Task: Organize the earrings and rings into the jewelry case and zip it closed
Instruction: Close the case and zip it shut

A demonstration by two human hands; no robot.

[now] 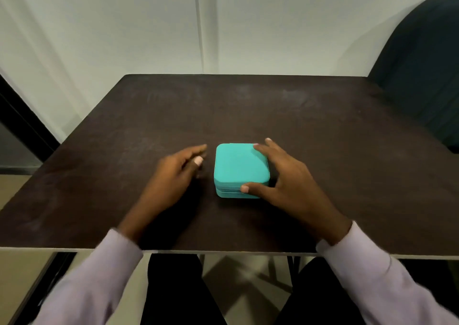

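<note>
On the near half of the table: two hands flanking one closed case.
Right hand [285,175]: spread wide around the right side of the case; thumb laid against the front edge at the zip line, fingers [263,148] reaching over the far right corner; gripping lightly rather than squeezing, probably to keep the case from sliding.
Left hand [178,170]: loosely open, fingers together and pointing toward the case, thumb tucked under; just beside the left side, not touching; holding nothing; blurred, so finer detail not readable.
Case [239,168]: teal, square with rounded corners, lid down flat, seam running around the front; sitting flat between the hands, near the table's middle and toward the front edge.
Zip: seam looks shut along the front; pull tab not visible, possibly under the right thumb or round the back; cannot tell for sure.
Earrings and rings: none visible anywhere on the table; either inside the case or out of view, not possible to say which.
Table [323,131]: dark, scuffed top; bare apart from the case.
Sleeves [387,272]: pale lilac, both forearms coming in from the front edge.
Chair [427,63]: dark, at the far right corner, well apart from the work.
Judgement on stage: closed lid and absent jewellery fit either the very start or the very end; right hand placed as a brace suits steadying for a zip pull.
Risk: light case on a smooth top, likely to skid if tugged with only one hand.
</note>
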